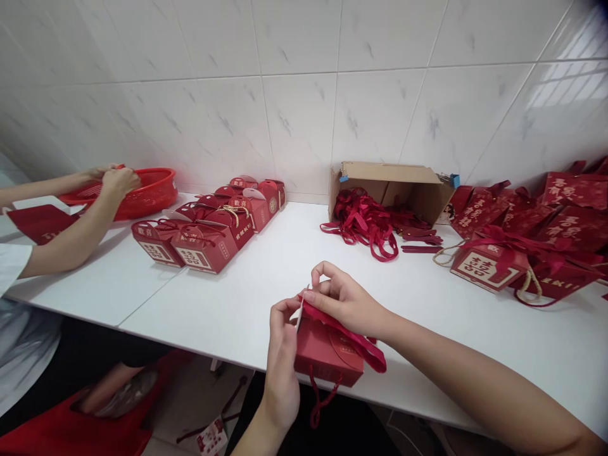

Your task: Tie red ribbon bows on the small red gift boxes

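A small red gift box (323,354) rests at the near edge of the white table (266,285). My left hand (282,354) is closed, pinching the box's top at its left side. My right hand (342,297) is closed on a red ribbon (358,345) that lies across the box top and trails to the right. A red cord hangs down from the box over the table edge.
Several finished red boxes (209,228) stand at the left. A tipped cardboard carton (394,190) spills red ribbons (365,221). More red boxes and bags (527,240) pile up at the right. Another person's hands (116,180) reach into a red basket (142,190) at the far left.
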The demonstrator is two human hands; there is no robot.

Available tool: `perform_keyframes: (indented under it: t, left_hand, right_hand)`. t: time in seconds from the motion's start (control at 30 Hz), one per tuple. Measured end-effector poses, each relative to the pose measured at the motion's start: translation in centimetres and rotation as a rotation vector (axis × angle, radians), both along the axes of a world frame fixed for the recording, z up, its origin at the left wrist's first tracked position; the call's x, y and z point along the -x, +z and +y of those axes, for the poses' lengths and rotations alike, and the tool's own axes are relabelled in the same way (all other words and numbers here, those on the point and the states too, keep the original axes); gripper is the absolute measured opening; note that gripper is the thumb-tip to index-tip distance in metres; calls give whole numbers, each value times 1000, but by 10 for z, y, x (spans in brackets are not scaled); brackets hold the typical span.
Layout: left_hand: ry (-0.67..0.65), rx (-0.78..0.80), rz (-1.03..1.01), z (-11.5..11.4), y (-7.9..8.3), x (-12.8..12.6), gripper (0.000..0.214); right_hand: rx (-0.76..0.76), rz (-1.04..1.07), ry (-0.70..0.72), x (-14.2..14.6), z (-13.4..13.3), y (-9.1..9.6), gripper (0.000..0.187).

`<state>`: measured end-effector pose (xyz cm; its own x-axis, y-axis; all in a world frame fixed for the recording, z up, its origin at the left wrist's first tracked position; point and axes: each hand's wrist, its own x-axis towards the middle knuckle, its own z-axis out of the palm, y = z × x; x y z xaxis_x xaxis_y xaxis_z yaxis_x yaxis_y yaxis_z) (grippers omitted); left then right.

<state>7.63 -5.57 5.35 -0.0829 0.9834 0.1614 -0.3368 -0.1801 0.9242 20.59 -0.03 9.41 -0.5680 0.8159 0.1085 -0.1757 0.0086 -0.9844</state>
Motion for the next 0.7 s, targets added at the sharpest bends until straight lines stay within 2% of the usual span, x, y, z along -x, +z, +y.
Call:
perform_keyframes:
  t: [0.1,0.27,0.4,0.5,0.6,0.67,0.7]
  left_hand:
    - [-51,2,149,13,7,11,38]
    - [-105,21,356,31,24,22,22]
    - [-64,-34,516,38,18,36,26]
    - [115,-39,858,46,5,67,24]
    - [434,99,1247,51,-3,101,23]
    - [573,191,1339,52,-4,112,24]
    - [626,180,1330,53,-3,112,26]
  right_hand:
    - [-6,-3,10,-1,0,1,30]
    - [-44,-11,-14,0,-1,0,31]
    - [-76,-41,-97,1,-2,0,29]
    - [-94,-42,-194,2,-1,0,26]
    - [-82,-10,-210,2,0,2,27]
    - [-70,6,-213,3,0,3,28]
    - [-68,9,-218,3,0,4,28]
